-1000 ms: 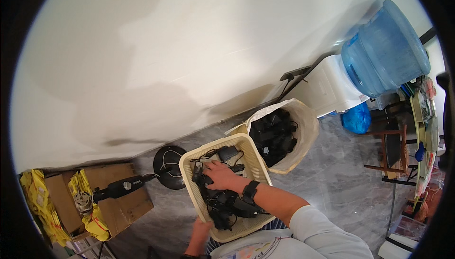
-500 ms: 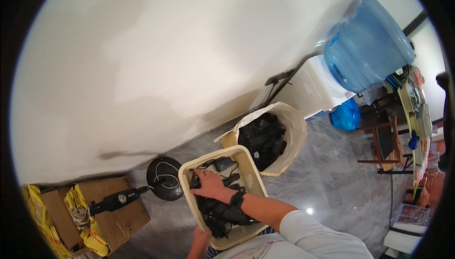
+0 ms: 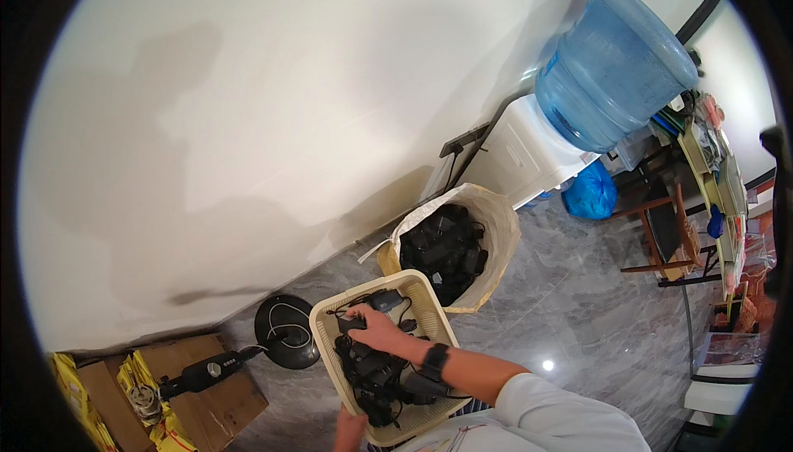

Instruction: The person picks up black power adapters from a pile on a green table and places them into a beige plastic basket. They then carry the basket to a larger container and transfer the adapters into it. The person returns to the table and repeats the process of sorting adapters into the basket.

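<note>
A cream plastic basket (image 3: 423, 288) is held against my front, filled with black power adapters (image 3: 376, 373) and tangled cords. My left hand (image 3: 350, 429) grips the basket's near left rim; part of its fingers is hidden. Inside the basket, my right hand (image 3: 378, 330) has its fingers closed on a black adapter (image 3: 352, 325) near the left wall. Another adapter (image 3: 385, 299) lies by the far wall with its cord. Just beyond the basket stands a yellowish-white woven sack (image 3: 500, 241), open at the top, holding many black adapters (image 3: 443, 249).
A round black stand base (image 3: 285, 332) with a pole is at the left, near a cardboard box (image 3: 202, 386) with yellow packets. Behind the sack are a white water dispenser (image 3: 520, 150) with a blue bottle (image 3: 615, 64), a blue bag (image 3: 591, 192) and a chair (image 3: 661, 233).
My right hand's fingers have drawn in around a black adapter among the cords. The left hand stays on the rim. The whole view has shifted slightly.
</note>
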### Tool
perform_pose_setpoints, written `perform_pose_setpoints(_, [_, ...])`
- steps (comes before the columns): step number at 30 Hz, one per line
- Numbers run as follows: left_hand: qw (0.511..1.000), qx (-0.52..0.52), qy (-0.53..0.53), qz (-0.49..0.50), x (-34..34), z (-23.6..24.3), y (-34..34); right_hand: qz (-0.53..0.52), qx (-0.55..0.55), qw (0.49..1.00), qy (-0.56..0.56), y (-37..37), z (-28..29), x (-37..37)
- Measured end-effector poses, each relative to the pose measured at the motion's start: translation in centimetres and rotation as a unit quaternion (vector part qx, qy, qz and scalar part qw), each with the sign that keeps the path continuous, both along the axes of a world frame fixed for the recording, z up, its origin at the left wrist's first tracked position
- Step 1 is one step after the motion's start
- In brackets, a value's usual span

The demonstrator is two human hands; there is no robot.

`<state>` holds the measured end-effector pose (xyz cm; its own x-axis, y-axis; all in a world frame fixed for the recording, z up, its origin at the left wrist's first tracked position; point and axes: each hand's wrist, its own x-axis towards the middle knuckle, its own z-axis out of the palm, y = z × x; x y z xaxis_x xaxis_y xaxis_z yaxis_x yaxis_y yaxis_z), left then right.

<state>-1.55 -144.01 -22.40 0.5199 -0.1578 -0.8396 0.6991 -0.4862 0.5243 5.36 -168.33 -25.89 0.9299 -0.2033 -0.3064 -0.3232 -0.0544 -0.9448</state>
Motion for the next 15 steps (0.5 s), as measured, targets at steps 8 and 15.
perform_pose_setpoints(8, [0.998,0.012,-0.016,0.067,-0.5,-2.2,1.1,-0.062,0.321,0.942,-0.074,-13.9,12.7,-8.2])
perform_pose_setpoints(15, [0.989,-0.042,-0.084,0.114,-0.1,-3.0,3.7,-0.167,0.223,0.956,-0.095,-19.8,15.2,-11.3])
